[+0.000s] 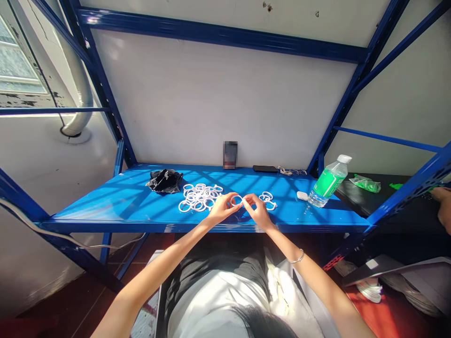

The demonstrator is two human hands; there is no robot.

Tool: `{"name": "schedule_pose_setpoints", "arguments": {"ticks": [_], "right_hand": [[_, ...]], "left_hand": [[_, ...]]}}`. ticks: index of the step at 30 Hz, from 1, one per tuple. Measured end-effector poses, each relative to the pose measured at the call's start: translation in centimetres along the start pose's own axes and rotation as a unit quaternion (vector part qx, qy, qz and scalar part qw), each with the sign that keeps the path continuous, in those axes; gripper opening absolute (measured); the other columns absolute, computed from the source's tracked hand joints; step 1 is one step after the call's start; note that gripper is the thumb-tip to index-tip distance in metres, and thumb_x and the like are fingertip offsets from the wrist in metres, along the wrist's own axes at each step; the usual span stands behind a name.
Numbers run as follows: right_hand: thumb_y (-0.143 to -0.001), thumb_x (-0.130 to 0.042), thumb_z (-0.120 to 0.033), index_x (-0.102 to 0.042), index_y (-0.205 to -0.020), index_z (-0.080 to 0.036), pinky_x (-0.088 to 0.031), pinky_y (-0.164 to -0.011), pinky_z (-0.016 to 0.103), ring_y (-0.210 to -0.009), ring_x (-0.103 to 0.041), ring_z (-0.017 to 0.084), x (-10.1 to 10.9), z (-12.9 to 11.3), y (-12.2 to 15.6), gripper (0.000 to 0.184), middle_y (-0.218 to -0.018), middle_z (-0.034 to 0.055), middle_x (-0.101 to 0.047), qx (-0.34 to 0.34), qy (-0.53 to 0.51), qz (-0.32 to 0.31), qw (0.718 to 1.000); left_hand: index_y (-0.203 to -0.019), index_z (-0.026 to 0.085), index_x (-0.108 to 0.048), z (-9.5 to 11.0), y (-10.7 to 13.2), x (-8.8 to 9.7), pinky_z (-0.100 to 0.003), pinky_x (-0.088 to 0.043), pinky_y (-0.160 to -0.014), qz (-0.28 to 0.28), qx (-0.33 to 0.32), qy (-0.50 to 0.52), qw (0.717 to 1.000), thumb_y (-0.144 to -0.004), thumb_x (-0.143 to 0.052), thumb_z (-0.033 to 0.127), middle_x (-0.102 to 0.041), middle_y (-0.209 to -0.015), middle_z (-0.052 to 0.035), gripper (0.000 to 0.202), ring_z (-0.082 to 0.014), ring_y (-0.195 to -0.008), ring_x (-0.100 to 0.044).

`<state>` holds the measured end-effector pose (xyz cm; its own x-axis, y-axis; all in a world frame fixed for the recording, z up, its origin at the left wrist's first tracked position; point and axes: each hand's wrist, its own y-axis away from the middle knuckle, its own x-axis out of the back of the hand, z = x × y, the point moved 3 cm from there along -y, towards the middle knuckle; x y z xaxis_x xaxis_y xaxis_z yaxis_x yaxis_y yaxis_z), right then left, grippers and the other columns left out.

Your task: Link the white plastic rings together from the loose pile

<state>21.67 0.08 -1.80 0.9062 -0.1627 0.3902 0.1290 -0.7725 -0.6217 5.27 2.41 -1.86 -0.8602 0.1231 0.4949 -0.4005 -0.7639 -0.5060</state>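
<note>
Between my two hands, just above the front part of the blue table, is a white ring. My left hand pinches the ring from its left side. On the other side, the fingertips of my right hand are pressed together at the ring's right edge; whether something small sits between them is too fine to tell. A pile of similar white rings lies left of my left hand. Several more white rings lie in a smaller group just beyond my right hand.
A crumpled black plastic bag lies at the left. Along the back are a dark upright box, a black phone and a coiled cable. A water bottle and a small white case stand right. Another person's hand shows far right.
</note>
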Motion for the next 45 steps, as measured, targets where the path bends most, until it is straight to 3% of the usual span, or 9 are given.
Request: {"name": "schedule_pose_setpoints", "arguments": {"ticks": [15,25,45], "right_hand": [[-0.089,-0.057,-0.043,-0.064,-0.090,-0.021,-0.053,-0.072,0.033,-0.077,-0.065,0.019,0.1,0.5,-0.2,0.023,-0.085,0.0032,-0.067,-0.037,-0.041,-0.013,0.998],[-0.088,-0.057,-0.047,-0.059,-0.083,-0.021,-0.055,-0.070,0.033,-0.071,-0.065,0.018,-0.1,1.2,-0.2,0.027,-0.080,0.0026,-0.067,-0.054,-0.083,-0.030,0.995],[-0.087,-0.056,-0.054,-0.057,-0.079,-0.022,-0.055,-0.065,0.031,-0.068,-0.064,0.018,-0.1,1.7,-0.3,0.033,-0.074,0.0015,-0.064,-0.076,-0.100,-0.036,0.991]], "left_hand": [[-0.106,0.013,-0.063,-0.1,0.0,0.0,-0.021,-0.042,-0.052,0.010,0.025,0.023,0.999,-0.083,-0.058,0.057,-0.061,-0.072,-0.0021,0.050,-0.0119,-0.059,-0.056],[-0.102,0.014,-0.065,-0.8,-0.1,-0.2,-0.022,-0.040,-0.051,0.001,0.035,0.006,0.999,-0.082,-0.056,0.061,-0.062,-0.068,-0.0019,0.052,-0.0118,-0.058,-0.052],[-0.111,0.015,-0.065,-0.7,0.1,-0.3,-0.021,-0.037,-0.049,-0.023,0.023,0.006,0.999,-0.085,-0.052,0.060,-0.061,-0.064,-0.0014,0.054,-0.0116,-0.054,-0.052]]}}
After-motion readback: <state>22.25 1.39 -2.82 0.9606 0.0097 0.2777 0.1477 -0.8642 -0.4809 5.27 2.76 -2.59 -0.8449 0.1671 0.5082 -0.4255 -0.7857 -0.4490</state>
